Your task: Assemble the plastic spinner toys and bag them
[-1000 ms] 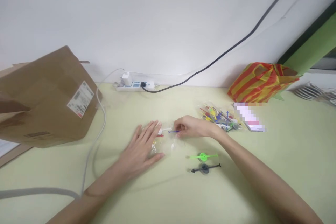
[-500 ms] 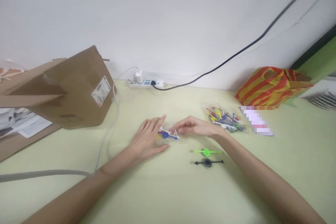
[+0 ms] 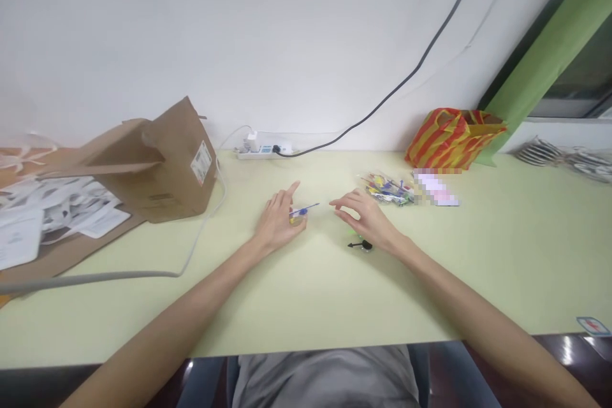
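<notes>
My left hand [image 3: 278,222] lies on the table with its thumb and index finger spread apart. In the gap between them is a small plastic spinner with a blue arrow [image 3: 303,211], with a bit of yellow [image 3: 294,220] and clear plastic beside it. To the right hovers my right hand [image 3: 363,217], thumb and index finger curved towards each other with a small gap; nothing shows clearly between them. Partly hidden under that hand is a black arrow spinner [image 3: 366,245], with a sliver of bright green behind it. A clear bag of several coloured spinners [image 3: 385,188] lies beyond.
A cardboard box [image 3: 167,172] with open flaps stands left, near white straps and papers [image 3: 71,204]. A power strip [image 3: 261,152] lies against the wall, with a black cable [image 3: 382,102] rising right. A red-and-yellow striped bag [image 3: 454,140] stands back right, behind a blurred card [image 3: 437,188].
My right hand has drawn back to the right, away from the blue spinner, and now covers most of the green one. The view has tilted down, bringing the table's front edge into sight.
</notes>
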Demonstrator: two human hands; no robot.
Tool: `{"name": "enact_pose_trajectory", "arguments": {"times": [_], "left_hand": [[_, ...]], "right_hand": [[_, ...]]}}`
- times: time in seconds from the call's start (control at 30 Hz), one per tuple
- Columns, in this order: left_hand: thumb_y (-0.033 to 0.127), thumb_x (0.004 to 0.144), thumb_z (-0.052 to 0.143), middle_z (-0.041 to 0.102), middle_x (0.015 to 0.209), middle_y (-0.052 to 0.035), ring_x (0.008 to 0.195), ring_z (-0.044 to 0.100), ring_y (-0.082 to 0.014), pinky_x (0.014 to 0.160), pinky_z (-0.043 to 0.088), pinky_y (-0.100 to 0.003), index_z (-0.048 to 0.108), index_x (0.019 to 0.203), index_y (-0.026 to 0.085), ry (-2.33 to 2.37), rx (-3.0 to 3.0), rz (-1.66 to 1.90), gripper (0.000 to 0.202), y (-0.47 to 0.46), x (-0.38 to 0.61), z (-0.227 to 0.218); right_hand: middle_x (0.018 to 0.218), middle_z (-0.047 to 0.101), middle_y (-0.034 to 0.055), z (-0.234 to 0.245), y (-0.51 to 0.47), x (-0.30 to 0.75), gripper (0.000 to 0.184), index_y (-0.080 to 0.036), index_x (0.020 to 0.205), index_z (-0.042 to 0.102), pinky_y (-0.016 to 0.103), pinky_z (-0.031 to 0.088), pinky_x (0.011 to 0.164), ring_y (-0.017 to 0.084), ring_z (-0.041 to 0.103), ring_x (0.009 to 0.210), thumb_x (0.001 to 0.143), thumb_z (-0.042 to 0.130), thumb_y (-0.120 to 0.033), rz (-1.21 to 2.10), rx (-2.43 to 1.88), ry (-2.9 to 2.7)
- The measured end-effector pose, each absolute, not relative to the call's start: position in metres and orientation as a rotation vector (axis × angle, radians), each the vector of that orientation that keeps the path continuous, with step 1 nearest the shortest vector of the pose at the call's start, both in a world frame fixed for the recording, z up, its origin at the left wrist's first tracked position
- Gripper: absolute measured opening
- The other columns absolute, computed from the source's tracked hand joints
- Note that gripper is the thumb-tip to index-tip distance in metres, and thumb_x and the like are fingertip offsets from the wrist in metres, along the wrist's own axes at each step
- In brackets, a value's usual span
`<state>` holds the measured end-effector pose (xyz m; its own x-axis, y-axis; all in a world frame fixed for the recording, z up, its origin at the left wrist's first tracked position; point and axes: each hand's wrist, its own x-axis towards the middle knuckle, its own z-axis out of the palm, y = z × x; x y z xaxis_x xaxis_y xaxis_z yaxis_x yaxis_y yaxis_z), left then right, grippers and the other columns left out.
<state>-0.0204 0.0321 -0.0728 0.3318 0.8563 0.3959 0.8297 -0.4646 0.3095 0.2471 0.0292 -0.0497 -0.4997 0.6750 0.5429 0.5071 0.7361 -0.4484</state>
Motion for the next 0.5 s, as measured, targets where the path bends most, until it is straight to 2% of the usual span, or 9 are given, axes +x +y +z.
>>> {"name": "enact_pose_trajectory", "arguments": {"times": [0.13,0.37,0.43,0.5], "left_hand": [[0.033,0.087,0.063,0.057,0.107,-0.0056,0.093,0.058,-0.0237,0.091,0.046,-0.041,0.027,0.157,0.021,1.551,2.515,0.979,0.08,0.031,-0.02,-0.072],[0.032,0.087,0.061,0.058,0.108,-0.0073,0.092,0.058,-0.0249,0.089,0.045,-0.041,0.029,0.157,0.021,1.41,2.743,1.001,0.078,0.026,-0.017,-0.072],[0.032,0.088,0.061,0.058,0.107,-0.0075,0.091,0.059,-0.0244,0.09,0.045,-0.042,0.031,0.155,0.02,1.385,2.755,1.071,0.075,0.025,-0.017,-0.074],[0.033,0.088,0.062,0.058,0.107,-0.0075,0.092,0.059,-0.0239,0.093,0.046,-0.043,0.034,0.152,0.02,1.371,2.728,1.193,0.071,0.026,-0.015,-0.075]], "right_hand": [[0.091,0.068,0.0099,-0.048,0.021,0.24,0.037,-0.019,0.132,0.065,0.04,0.047,0.086,0.026,0.059,0.09,0.103,0.056,-0.039,0.161,-0.96,-2.283],[0.078,0.069,0.0017,-0.055,0.01,0.225,0.046,-0.026,0.148,0.051,0.029,0.042,0.07,0.02,0.063,0.07,0.103,0.054,-0.032,0.261,-1.219,-2.332],[0.075,0.069,0.0005,-0.055,0.007,0.222,0.042,-0.026,0.145,0.052,0.029,0.042,0.07,0.019,0.064,0.068,0.103,0.052,-0.031,0.28,-1.226,-2.29],[0.075,0.07,0.0012,-0.054,0.004,0.219,0.03,-0.025,0.129,0.062,0.029,0.044,0.07,0.018,0.064,0.067,0.104,0.048,-0.03,0.323,-1.176,-2.237]]}}
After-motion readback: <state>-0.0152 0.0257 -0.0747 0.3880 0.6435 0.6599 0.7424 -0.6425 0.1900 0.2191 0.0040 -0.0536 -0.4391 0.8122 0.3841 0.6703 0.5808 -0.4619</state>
